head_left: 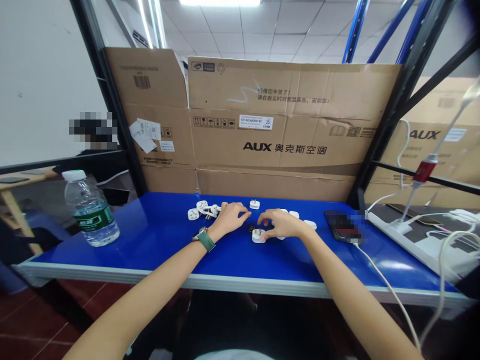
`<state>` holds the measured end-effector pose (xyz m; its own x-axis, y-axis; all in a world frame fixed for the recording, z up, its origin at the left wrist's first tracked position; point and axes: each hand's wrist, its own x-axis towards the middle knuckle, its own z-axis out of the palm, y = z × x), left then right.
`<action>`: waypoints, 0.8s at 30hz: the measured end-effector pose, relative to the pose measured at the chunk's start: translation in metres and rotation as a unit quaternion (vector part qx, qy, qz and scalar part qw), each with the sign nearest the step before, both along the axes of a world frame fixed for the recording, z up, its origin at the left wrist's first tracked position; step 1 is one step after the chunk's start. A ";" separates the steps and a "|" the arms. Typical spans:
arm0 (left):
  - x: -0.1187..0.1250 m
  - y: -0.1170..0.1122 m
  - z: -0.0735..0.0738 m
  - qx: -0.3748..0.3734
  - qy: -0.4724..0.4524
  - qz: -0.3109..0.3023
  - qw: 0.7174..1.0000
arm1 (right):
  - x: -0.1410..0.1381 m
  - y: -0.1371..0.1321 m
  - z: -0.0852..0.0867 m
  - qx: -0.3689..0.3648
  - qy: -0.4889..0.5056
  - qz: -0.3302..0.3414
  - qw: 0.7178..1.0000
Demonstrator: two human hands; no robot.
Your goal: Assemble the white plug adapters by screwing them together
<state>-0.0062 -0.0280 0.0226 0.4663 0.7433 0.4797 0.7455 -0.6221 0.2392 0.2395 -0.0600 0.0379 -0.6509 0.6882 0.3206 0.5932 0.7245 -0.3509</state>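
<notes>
Over the blue tabletop, my left hand (230,218) is loosely curled, thumb and forefinger slightly apart, with nothing visible in it. Just left of it lies a cluster of white plug parts (202,206), partly hidden by the hand. My right hand (284,223) has its fingers bent and apart. Its thumb is at the right edge of a white plug (258,236) whose prongs point up. Small dark bits (251,228) lie beside that plug. Farther back sits another white plug (254,204). More white plug pieces (310,224) are partly covered by my right hand.
A water bottle (92,210) stands at the left of the table (157,250). On the right are a phone (343,226) with a cable and a white power strip (412,247) with cords. Cardboard (277,125) walls the back. A person (99,162) is beyond the left side.
</notes>
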 end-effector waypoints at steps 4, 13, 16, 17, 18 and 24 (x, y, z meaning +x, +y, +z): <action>0.001 -0.001 0.001 0.010 -0.013 0.002 1.000 | 0.002 0.005 -0.008 -0.056 -0.010 0.017 0.998; 0.001 -0.003 0.004 0.011 -0.056 -0.014 0.998 | -0.001 -0.003 -0.001 -0.027 0.017 0.001 0.999; 0.000 -0.003 0.006 0.019 -0.083 -0.025 0.996 | -0.004 -0.002 0.000 -0.008 0.048 -0.035 0.998; 0.000 -0.004 0.007 0.019 -0.089 -0.034 0.995 | -0.004 -0.001 0.000 -0.003 0.056 -0.046 0.997; 0.000 -0.005 0.007 0.017 -0.093 -0.047 0.994 | -0.005 0.001 -0.001 0.005 0.064 -0.055 0.996; 0.003 -0.013 0.007 -0.005 -0.047 -0.138 0.989 | -0.006 0.009 -0.006 0.072 0.100 -0.073 0.990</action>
